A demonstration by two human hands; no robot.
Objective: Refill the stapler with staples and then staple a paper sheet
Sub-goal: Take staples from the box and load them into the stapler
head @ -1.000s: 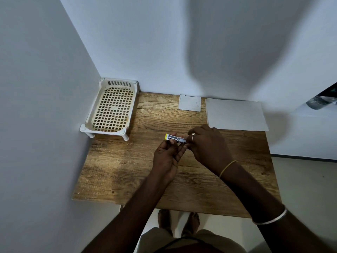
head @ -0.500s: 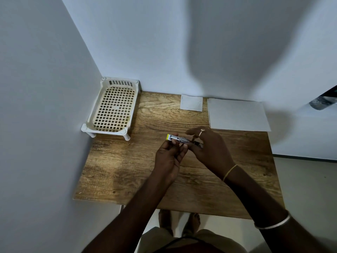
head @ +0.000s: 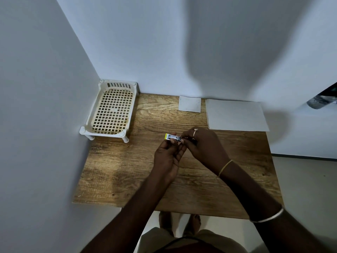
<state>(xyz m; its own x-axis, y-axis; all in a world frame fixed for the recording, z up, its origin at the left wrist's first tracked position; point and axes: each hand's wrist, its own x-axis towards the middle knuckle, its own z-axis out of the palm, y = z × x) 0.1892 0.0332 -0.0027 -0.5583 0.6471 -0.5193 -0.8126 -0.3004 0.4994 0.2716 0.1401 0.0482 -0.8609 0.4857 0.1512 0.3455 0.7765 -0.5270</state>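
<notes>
A small stapler [head: 172,137] with a yellow end and a metal channel is held above the middle of the wooden table [head: 127,170]. My left hand [head: 168,157] grips it from below with the fingertips. My right hand [head: 203,146] pinches at the stapler's right end, and a dark part shows under its fingers; whether it holds staples is hidden. A large white paper sheet [head: 236,115] lies flat at the table's back right. A small white square of paper [head: 189,104] lies to its left.
A cream plastic basket tray [head: 111,111] on short legs stands in the back left corner against the walls. Walls close the table on the left and back. The table's front edge is near my body, with my feet below.
My right hand has shifted slightly at the stapler's right end, its fingers closing in on it. My left hand and the stapler stay in nearly the same place.
</notes>
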